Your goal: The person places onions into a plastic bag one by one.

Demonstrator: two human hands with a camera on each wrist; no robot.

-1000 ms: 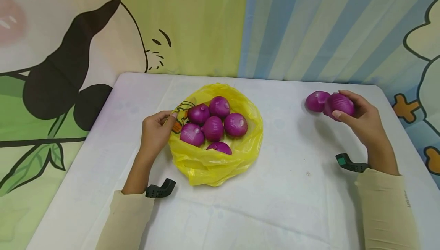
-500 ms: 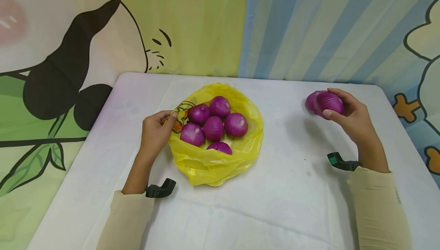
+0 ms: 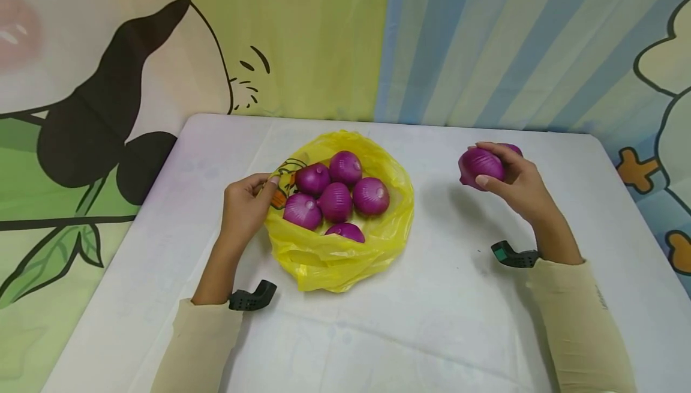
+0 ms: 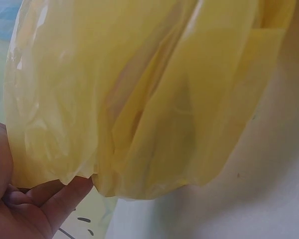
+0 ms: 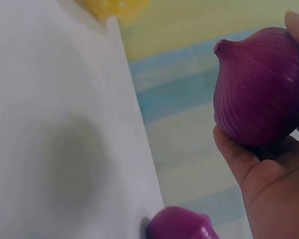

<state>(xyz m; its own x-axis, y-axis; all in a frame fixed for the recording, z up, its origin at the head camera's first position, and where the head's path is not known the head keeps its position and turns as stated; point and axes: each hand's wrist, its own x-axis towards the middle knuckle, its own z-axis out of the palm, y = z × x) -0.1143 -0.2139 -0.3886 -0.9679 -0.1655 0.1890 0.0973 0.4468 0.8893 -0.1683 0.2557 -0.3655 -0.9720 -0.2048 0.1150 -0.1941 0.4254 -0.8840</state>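
Observation:
A yellow plastic bag [image 3: 337, 267] with its mouth spread wide stands left of the table's middle, several purple onions [image 3: 335, 202] inside it. At the bag's left rim my left hand [image 3: 244, 210] pinches the plastic between thumb and fingers; the left wrist view shows the bag [image 4: 139, 109] filling most of the picture above the fingers. My right hand [image 3: 523, 192] grips one purple onion [image 3: 480, 168] above the table, right of the bag. In the right wrist view that onion [image 5: 261, 87] sits between thumb and fingers, its pointed tip free.
Another purple onion [image 3: 511, 148] lies near the far right of the white table [image 3: 410, 333], mostly hidden behind my right hand. A printed cloth backdrop [image 3: 335, 39] rises along the table's far edge.
My right hand has moved left with its onion, passing in front of the onion lying on the table. The left hand and the bag stay in place.

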